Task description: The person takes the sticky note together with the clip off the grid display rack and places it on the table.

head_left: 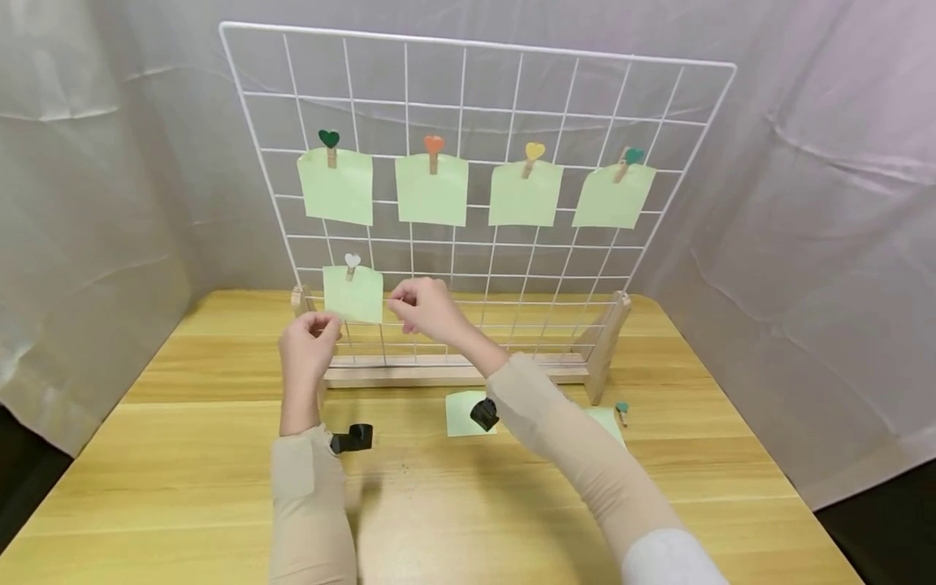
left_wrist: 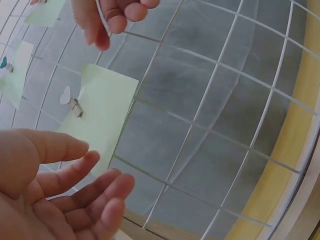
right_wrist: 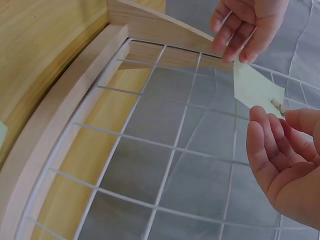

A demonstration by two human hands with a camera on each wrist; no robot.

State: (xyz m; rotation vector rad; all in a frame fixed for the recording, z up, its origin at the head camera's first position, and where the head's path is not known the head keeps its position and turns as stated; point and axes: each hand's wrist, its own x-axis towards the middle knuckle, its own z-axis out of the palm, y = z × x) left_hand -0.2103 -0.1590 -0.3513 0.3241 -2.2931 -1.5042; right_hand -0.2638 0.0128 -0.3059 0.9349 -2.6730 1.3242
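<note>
Both hands hover before the white grid point(head_left: 475, 106), on either side of a green note point(head_left: 354, 294) pinned to a lower wire by a white heart peg point(head_left: 352, 262). The left hand point(head_left: 309, 343) is just below the note's left corner, its grip loose and holding nothing. The right hand point(head_left: 427, 309) is just right of the note, fingers lightly curled, grip also bare. Four more notes point(head_left: 431, 189) hang on a higher wire. On the counter point(head_left: 183, 455) lie loose notes point(head_left: 462, 413) and a peg point(head_left: 621, 410).
</note>
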